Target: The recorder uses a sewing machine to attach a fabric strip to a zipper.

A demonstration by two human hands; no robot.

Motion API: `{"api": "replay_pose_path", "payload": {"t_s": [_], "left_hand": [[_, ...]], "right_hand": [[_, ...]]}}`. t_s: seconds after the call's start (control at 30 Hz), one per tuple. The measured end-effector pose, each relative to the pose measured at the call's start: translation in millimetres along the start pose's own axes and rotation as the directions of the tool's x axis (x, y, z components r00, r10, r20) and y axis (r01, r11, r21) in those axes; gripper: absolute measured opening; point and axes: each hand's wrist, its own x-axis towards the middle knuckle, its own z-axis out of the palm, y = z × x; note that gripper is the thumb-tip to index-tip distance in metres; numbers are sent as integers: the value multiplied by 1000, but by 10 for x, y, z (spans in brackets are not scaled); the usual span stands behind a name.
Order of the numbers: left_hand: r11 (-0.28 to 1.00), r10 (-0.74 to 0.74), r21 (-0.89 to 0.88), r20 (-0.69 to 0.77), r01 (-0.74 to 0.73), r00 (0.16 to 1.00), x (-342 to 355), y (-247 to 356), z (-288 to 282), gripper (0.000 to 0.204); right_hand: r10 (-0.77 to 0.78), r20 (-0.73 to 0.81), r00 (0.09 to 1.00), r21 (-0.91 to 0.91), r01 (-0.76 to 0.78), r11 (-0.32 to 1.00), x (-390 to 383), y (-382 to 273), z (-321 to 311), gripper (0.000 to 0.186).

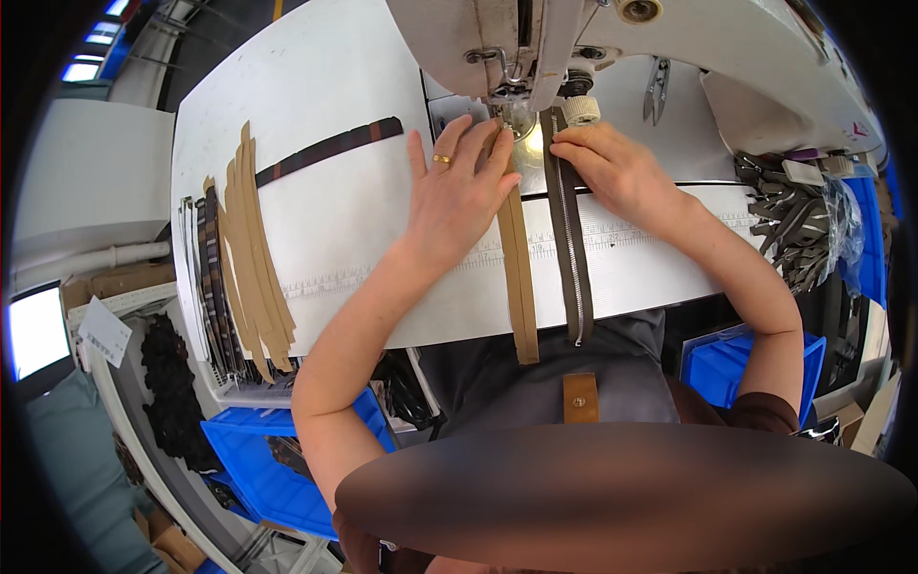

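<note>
My left hand [457,196], with a ring on one finger, lies palm down at the sewing machine's needle area, its fingers spread and the thumb and forefinger touching a tan fabric strip [517,277]. That strip runs from under the presser foot toward me and hangs over the table's front edge. To its right, a dark grey-brown zipper [574,258] with silver teeth lies roughly alongside. My right hand [612,167] pinches the zipper's upper part close to the machine. The sewing machine [535,48] stands above both hands, a lamp lighting its needle area.
On the white table [373,239] lie several tan strips [249,258] and a dark striped strip [330,150]. Thread snips [656,91] rest behind my right hand. Many dark zippers [794,225] are heaped at the right. Blue bins [277,478] stand below the table.
</note>
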Motion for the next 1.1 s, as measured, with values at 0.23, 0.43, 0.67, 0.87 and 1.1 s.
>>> {"api": "replay_pose_path", "payload": {"t_s": [0.23, 0.43, 0.67, 0.87, 1.1], "left_hand": [[1000, -4, -22, -43, 3, 999, -23, -55, 54, 42], [999, -22, -49, -66, 18, 998, -21, -71, 34, 34], [998, -40, -54, -106, 35, 994, 10, -99, 10, 24], [989, -91, -122, -105, 78, 990, 9, -127, 22, 28], [979, -135, -160, -68, 123, 988, 19, -96, -20, 31]], "right_hand": [[-11, 11, 1000, -28, 11, 1000, 6, 17, -29, 27], [-83, -151, 985, 51, 91, 995, 76, -171, -19, 26], [-76, -147, 986, 139, 97, 985, 236, -167, 220, 22], [0, -55, 998, 189, 10, 982, 220, -150, 252, 27], [-5, -66, 998, 156, 15, 988, 236, -153, 268, 20]]}}
